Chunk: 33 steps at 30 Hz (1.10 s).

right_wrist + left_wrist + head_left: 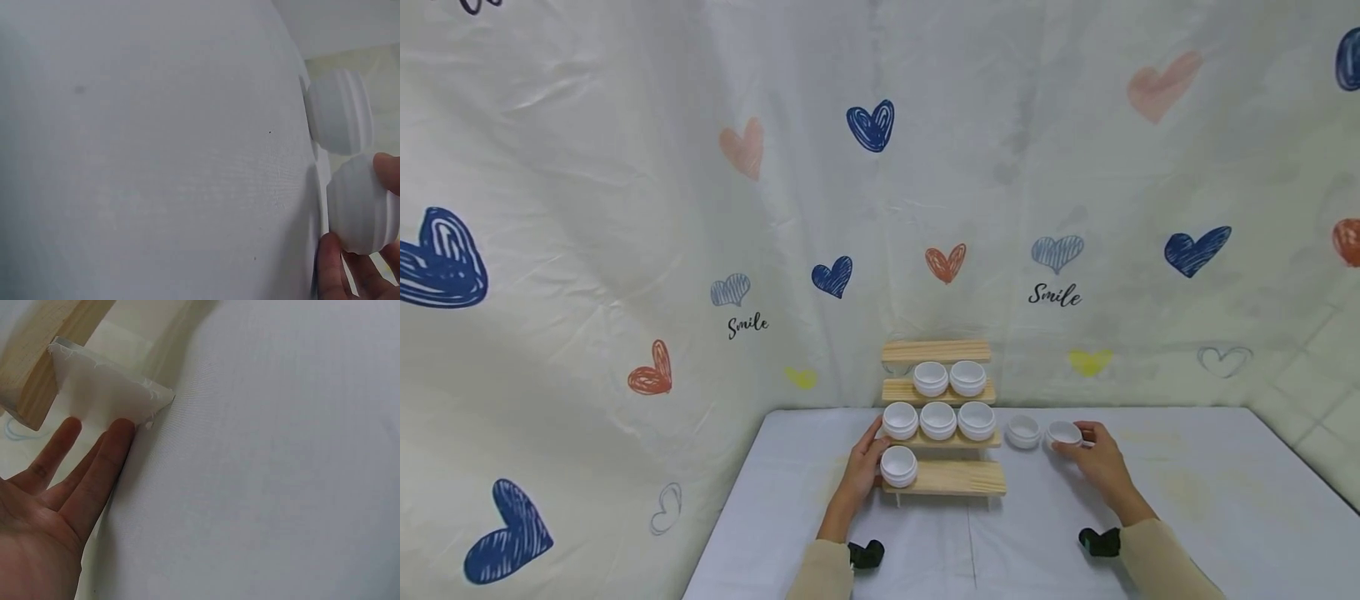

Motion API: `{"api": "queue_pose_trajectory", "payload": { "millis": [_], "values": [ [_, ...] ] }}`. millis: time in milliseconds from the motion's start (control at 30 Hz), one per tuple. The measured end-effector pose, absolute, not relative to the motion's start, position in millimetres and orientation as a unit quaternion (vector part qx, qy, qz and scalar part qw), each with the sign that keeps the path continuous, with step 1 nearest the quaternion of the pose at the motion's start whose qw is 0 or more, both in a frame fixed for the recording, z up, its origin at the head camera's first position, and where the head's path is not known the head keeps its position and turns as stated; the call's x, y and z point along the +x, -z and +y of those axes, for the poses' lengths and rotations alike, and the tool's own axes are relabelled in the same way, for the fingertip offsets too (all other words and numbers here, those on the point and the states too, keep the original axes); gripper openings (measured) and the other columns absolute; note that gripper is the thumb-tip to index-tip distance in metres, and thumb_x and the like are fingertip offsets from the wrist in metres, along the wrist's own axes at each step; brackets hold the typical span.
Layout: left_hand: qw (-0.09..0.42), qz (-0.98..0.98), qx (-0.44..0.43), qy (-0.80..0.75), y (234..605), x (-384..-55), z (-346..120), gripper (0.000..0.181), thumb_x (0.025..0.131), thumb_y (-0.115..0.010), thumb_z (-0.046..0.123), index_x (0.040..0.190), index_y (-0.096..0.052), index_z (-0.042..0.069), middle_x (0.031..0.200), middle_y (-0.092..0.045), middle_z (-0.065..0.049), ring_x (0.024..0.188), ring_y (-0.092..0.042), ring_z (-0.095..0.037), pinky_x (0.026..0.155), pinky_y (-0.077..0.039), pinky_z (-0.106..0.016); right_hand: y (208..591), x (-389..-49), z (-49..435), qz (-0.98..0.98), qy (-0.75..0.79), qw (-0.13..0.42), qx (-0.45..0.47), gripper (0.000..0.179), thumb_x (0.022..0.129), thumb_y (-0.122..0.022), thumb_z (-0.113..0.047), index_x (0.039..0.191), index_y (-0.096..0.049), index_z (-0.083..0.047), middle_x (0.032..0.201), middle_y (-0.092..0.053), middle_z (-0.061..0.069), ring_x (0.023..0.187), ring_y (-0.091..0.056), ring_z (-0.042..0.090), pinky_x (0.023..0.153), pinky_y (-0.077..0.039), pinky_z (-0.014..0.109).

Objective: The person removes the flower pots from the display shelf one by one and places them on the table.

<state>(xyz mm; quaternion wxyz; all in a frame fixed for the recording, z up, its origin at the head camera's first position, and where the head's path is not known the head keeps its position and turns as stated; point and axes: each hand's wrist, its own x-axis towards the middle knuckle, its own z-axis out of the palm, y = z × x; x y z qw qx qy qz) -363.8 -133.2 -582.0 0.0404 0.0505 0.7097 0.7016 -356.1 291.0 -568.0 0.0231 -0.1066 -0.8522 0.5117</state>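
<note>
A stepped wooden rack (962,478) stands on the white table, with small white bowls on its lower three tiers: one at the left of the lowest, three above, two higher up. My left hand (859,473) is at the rack's left side; in the left wrist view its extended fingers (94,481) reach the pale side support (100,384) under a wooden board (37,387). Off to the rack's right, my right hand (1103,462) grips a white bowl (1063,435) between thumb and fingers. Another white bowl (1022,432) sits on the table between it and the rack.
The white-covered table (1210,500) extends on both sides of the rack. Behind it hangs a pale curtain (955,200) printed with hearts. The rack's top tier (936,351) bears no bowl.
</note>
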Motion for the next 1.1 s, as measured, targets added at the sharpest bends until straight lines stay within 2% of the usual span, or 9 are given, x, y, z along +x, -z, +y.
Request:
{"api": "queue_pose_trajectory", "payload": {
  "millis": [400, 667, 900, 1100],
  "values": [
    [0.039, 0.711, 0.045, -0.701, 587.0, -362.3, -136.9, 0.063, 0.104, -0.054, 0.040, 0.161, -0.034, 0.025, 0.111, -0.064, -0.004, 0.097, -0.064, -0.013, 0.071, -0.058, -0.032, 574.1, -365.8, 291.6, -0.853, -0.515, 0.027, -0.087, 0.084, 0.094, -0.072, -0.040, 0.151, -0.030, 0.005, 0.153, -0.033, 0.035, 0.137, -0.038, 0.048, 0.109, -0.037, 0.059],
    [0.042, 0.717, 0.045, -0.695, 585.2, -362.8, -136.4, 0.061, 0.104, -0.053, 0.039, 0.161, -0.034, 0.027, 0.113, -0.062, -0.005, 0.097, -0.062, -0.013, 0.072, -0.058, -0.032, 573.0, -367.8, 292.6, -0.856, -0.510, 0.024, -0.081, 0.084, 0.095, -0.072, -0.039, 0.152, -0.029, 0.005, 0.153, -0.033, 0.035, 0.138, -0.038, 0.048, 0.110, -0.037, 0.058],
    [0.043, 0.714, 0.054, -0.697, 582.2, -362.7, -135.5, 0.060, 0.105, -0.052, 0.038, 0.161, -0.034, 0.026, 0.114, -0.062, -0.006, 0.098, -0.064, -0.013, 0.075, -0.058, -0.032, 575.2, -370.3, 294.9, -0.862, -0.500, 0.026, -0.077, 0.083, 0.095, -0.073, -0.038, 0.151, -0.030, 0.005, 0.152, -0.037, 0.034, 0.135, -0.042, 0.046, 0.104, -0.041, 0.052],
    [0.031, 0.713, 0.070, -0.697, 581.6, -360.8, -134.2, 0.059, 0.106, -0.051, 0.032, 0.161, -0.034, 0.022, 0.122, -0.063, -0.009, 0.102, -0.065, -0.013, 0.082, -0.058, -0.033, 574.6, -370.7, 294.9, -0.865, -0.495, 0.021, -0.077, 0.083, 0.095, -0.072, -0.036, 0.151, -0.029, 0.007, 0.151, -0.036, 0.036, 0.135, -0.042, 0.049, 0.107, -0.040, 0.058]
  ]
}}
